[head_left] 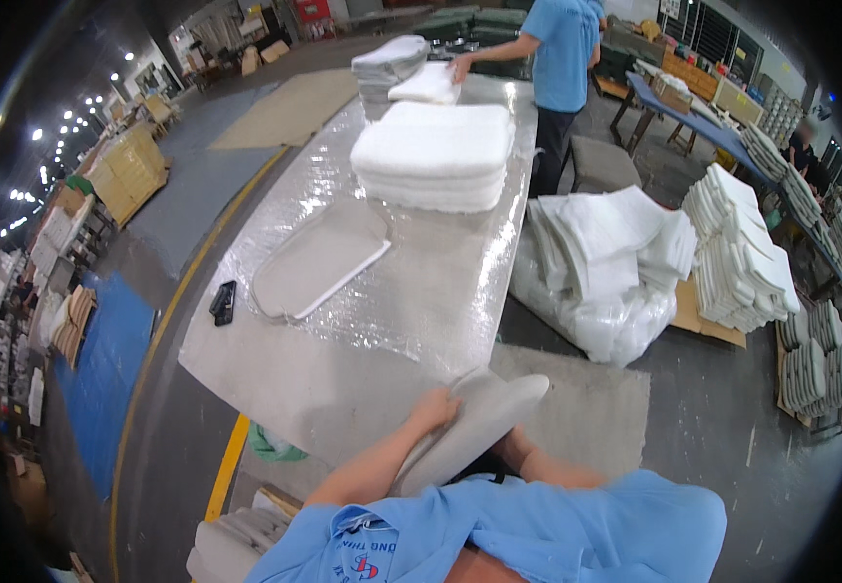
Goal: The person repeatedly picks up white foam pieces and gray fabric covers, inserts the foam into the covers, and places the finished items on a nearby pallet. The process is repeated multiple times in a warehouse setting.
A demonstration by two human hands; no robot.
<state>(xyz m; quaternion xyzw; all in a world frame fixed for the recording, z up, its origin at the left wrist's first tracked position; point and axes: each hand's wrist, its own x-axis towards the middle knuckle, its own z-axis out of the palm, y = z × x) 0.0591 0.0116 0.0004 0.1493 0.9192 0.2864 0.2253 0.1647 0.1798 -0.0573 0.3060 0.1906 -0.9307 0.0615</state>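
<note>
Close to my body I hold a grey fabric cushion (484,418), tilted up at the table's near edge. My left hand (434,410) is closed on its upper left edge, fingers curled into the fabric. My right hand (511,447) is under its right side; the cushion hides most of those fingers. On the plastic-covered table (421,291) lies a flat grey cushion cover (319,257) with a white strip along one edge. Beside it is a small black object (223,303). Farther off stands a stack of white pads (431,155).
Across the table a co-worker in a blue shirt (562,58) has one hand on white pads (426,83). A plastic bag of white pads (606,253) and a taller pad stack (740,253) stand on the right. More cushions (236,534) are piled at my lower left.
</note>
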